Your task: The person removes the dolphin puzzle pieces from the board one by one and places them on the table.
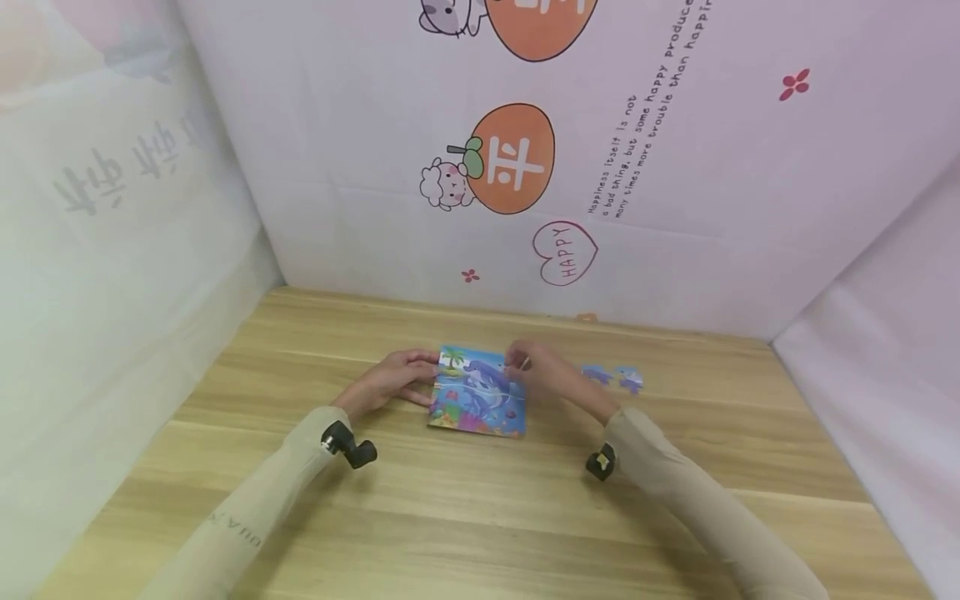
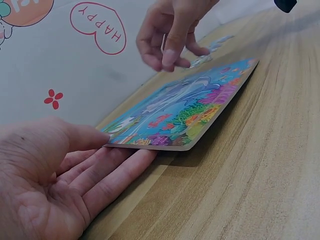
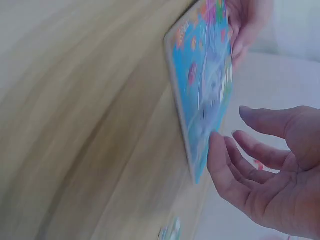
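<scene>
My left hand grips the left edge of a square jigsaw puzzle board, thumb on top and fingers underneath. The board carries a bright sea picture with a dolphin, a palm tree and coral. In the left wrist view its near edge stands tilted up off the table. Over the board's upper right part hovers my right hand. Its fingers are loosely bent and spread from the thumb, with nothing seen between them in the right wrist view.
Loose jigsaw pieces lie on the wooden table to the right of the board, behind the right wrist. A white printed cloth walls off the back, and similar cloth hangs at both sides. Each wrist wears a small black camera.
</scene>
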### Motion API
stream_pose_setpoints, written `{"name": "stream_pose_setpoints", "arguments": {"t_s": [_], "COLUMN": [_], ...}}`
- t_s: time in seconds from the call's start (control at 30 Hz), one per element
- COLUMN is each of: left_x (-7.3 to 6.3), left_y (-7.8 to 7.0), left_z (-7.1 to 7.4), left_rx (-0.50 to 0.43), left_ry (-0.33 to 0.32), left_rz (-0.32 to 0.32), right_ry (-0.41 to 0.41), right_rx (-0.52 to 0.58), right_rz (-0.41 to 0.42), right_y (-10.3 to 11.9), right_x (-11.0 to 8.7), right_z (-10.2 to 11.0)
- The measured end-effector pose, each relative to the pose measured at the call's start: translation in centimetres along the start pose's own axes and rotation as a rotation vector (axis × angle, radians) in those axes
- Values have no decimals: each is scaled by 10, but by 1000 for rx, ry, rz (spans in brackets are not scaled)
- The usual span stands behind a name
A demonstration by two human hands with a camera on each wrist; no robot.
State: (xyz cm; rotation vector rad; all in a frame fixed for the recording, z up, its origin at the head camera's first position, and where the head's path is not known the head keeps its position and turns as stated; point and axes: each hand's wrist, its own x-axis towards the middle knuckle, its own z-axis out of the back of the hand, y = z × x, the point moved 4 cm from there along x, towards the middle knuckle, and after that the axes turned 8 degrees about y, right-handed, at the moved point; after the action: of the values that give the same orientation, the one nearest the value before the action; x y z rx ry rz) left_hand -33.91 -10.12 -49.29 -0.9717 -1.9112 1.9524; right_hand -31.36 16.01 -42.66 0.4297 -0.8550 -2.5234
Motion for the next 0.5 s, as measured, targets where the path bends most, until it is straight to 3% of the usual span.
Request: {"name": "stream_pose_setpoints", "arguments": {"t_s": [0.3, 0.5], "left_x": [5, 4], "left_y": [6, 3], "left_z": [1, 1], "left_rx": [2, 22], "left_ry": [8, 18], "left_rz": [-2, -30], "right_ry": [64, 151], "right_rx": [-48, 30], "right_rz": [62, 4], "right_y": [34, 44], "right_x": [27, 43], "right_z": [-31, -48]}}
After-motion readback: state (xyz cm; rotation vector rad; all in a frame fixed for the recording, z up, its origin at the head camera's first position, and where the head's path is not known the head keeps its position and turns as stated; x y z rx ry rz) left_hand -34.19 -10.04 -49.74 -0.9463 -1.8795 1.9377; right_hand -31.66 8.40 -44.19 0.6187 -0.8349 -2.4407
